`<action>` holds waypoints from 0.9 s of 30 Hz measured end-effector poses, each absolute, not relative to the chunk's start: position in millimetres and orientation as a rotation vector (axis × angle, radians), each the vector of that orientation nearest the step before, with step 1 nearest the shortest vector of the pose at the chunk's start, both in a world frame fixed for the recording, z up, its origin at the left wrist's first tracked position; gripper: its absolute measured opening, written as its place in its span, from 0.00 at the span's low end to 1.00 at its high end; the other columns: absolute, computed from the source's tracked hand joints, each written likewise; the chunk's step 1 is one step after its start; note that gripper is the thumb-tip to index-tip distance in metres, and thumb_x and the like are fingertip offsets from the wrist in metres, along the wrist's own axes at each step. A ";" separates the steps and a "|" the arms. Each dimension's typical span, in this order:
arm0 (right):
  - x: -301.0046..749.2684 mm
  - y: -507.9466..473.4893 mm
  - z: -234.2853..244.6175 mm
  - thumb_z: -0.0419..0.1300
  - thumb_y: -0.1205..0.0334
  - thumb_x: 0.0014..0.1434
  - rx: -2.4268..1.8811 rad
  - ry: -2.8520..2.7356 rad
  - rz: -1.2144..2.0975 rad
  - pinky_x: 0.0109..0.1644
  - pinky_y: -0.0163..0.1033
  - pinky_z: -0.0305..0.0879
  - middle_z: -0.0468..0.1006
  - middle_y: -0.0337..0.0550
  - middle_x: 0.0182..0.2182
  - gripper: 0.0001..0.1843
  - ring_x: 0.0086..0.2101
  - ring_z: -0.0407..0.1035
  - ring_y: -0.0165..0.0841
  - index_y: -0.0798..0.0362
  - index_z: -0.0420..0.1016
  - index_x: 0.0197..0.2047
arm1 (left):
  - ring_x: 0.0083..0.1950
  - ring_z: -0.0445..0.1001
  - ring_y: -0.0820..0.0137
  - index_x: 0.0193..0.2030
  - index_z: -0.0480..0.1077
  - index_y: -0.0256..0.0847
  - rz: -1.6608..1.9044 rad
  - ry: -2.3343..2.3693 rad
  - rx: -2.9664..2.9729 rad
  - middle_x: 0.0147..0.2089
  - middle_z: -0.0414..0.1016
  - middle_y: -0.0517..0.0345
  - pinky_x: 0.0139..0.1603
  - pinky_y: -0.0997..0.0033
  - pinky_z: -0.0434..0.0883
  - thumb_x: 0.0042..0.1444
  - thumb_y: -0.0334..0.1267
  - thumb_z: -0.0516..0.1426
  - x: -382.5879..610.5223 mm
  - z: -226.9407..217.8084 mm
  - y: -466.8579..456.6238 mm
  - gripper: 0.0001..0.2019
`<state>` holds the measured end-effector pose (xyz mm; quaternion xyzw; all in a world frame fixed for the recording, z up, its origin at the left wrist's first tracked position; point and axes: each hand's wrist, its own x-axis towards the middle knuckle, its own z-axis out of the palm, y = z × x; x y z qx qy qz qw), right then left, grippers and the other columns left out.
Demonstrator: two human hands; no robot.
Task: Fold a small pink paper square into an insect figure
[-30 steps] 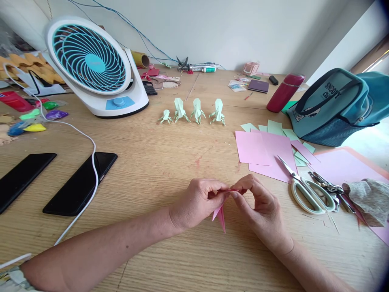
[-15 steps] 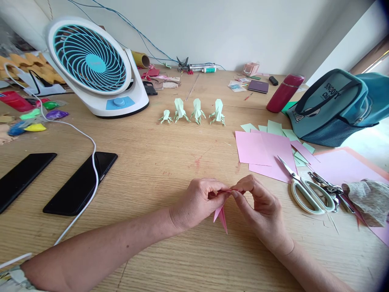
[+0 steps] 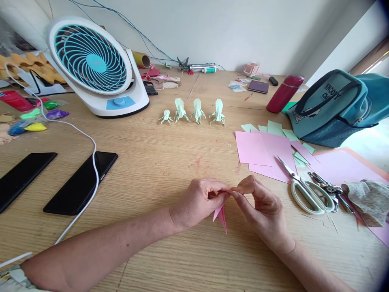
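A folded pink origami piece [image 3: 223, 220] hangs between my hands, its narrow points sticking down towards the table. My left hand [image 3: 200, 202] pinches it between thumb and fingers, covering most of its upper part. From the other side, the thumb and forefinger of my right hand [image 3: 263, 211] are closed on its thin upper edge, the fingertips of both hands almost touching. Farther back, several pale green origami figures [image 3: 197, 110] stand in a row on the wooden table [image 3: 152, 162].
Right of my hands lie pink paper sheets [image 3: 253, 150], white-handled scissors [image 3: 310, 196] and a grey cloth [image 3: 369, 200]. Behind them stand a red flask [image 3: 285, 94] and a teal bag [image 3: 328, 109]. On the left are a fan [image 3: 97, 65], two black phones [image 3: 80, 184] and a white cable [image 3: 96, 170].
Almost nothing differs. Both hands keep their pinch on the pink origami piece, whose hanging points have shifted very slightly left.
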<state>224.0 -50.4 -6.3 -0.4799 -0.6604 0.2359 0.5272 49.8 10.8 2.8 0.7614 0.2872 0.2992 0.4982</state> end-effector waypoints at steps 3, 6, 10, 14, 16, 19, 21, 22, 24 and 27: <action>224.3 -50.0 -6.2 0.62 0.72 0.63 -1.146 -1.577 0.560 0.34 0.39 0.62 0.71 0.38 0.29 0.07 0.30 0.66 0.31 0.50 0.74 0.37 | 0.32 0.72 0.73 0.42 0.81 0.35 0.718 0.678 1.850 0.31 0.77 0.55 0.31 0.77 0.67 0.64 0.33 0.57 49.9 2.6 11.2 0.10; 224.8 -49.1 -6.6 0.62 0.71 0.63 -1.148 -1.579 0.563 0.34 0.39 0.62 0.70 0.38 0.29 0.06 0.31 0.65 0.31 0.50 0.74 0.37 | 0.32 0.71 0.73 0.39 0.81 0.34 0.735 0.668 1.882 0.30 0.75 0.55 0.32 0.77 0.67 0.66 0.37 0.56 49.4 3.3 12.1 0.12; 225.5 -48.4 -6.7 0.62 0.71 0.63 -1.155 -1.595 0.571 0.37 0.40 0.62 0.70 0.38 0.30 0.06 0.32 0.65 0.32 0.50 0.74 0.37 | 0.32 0.71 0.74 0.37 0.80 0.35 0.728 0.681 1.943 0.29 0.74 0.57 0.32 0.78 0.66 0.66 0.37 0.57 47.7 5.8 13.1 0.12; 225.7 -49.2 -5.1 0.63 0.70 0.63 -1.145 -1.612 0.558 0.35 0.39 0.61 0.69 0.38 0.30 0.07 0.31 0.64 0.31 0.50 0.73 0.35 | 0.33 0.72 0.74 0.36 0.80 0.37 0.745 0.698 1.970 0.30 0.76 0.58 0.35 0.78 0.67 0.63 0.32 0.58 46.7 5.7 13.7 0.09; 225.8 -49.5 -3.8 0.62 0.70 0.63 -1.154 -1.616 0.556 0.34 0.39 0.59 0.67 0.37 0.28 0.09 0.30 0.63 0.30 0.51 0.70 0.31 | 0.34 0.72 0.73 0.37 0.80 0.37 0.747 0.663 1.992 0.30 0.76 0.58 0.37 0.77 0.67 0.64 0.32 0.58 46.6 4.7 13.8 0.08; 225.9 -49.0 -1.6 0.60 0.69 0.65 -1.162 -1.613 0.574 0.34 0.39 0.59 0.66 0.37 0.28 0.11 0.30 0.62 0.31 0.51 0.68 0.30 | 0.35 0.72 0.72 0.40 0.80 0.38 0.725 0.620 2.012 0.30 0.76 0.58 0.37 0.76 0.68 0.66 0.35 0.57 46.4 4.0 14.0 0.10; 225.8 -47.9 -0.5 0.60 0.68 0.65 -1.151 -1.626 0.588 0.35 0.40 0.61 0.68 0.39 0.29 0.08 0.31 0.63 0.32 0.50 0.70 0.33 | 0.34 0.72 0.72 0.38 0.80 0.37 0.716 0.623 2.005 0.29 0.75 0.58 0.37 0.76 0.68 0.66 0.37 0.56 46.1 4.3 14.4 0.11; 225.7 -47.3 -0.3 0.61 0.68 0.65 -1.143 -1.636 0.591 0.36 0.40 0.63 0.69 0.39 0.30 0.06 0.32 0.64 0.32 0.50 0.71 0.35 | 0.34 0.71 0.73 0.37 0.80 0.37 0.715 0.629 1.997 0.29 0.74 0.59 0.37 0.76 0.67 0.66 0.37 0.57 46.0 4.4 14.6 0.11; 225.2 -46.1 -0.7 0.63 0.67 0.63 -1.134 -1.654 0.584 0.37 0.40 0.64 0.71 0.39 0.31 0.03 0.33 0.66 0.33 0.50 0.73 0.38 | 0.33 0.71 0.73 0.34 0.79 0.36 0.702 0.634 1.983 0.27 0.73 0.60 0.36 0.77 0.67 0.66 0.37 0.57 46.2 4.2 15.2 0.12; 225.1 -45.2 -3.5 0.63 0.68 0.64 -1.134 -1.648 0.561 0.36 0.40 0.64 0.70 0.39 0.30 0.04 0.32 0.66 0.32 0.50 0.73 0.37 | 0.34 0.72 0.73 0.34 0.79 0.36 0.711 0.642 1.942 0.29 0.74 0.59 0.37 0.76 0.68 0.65 0.36 0.57 47.5 2.6 16.9 0.11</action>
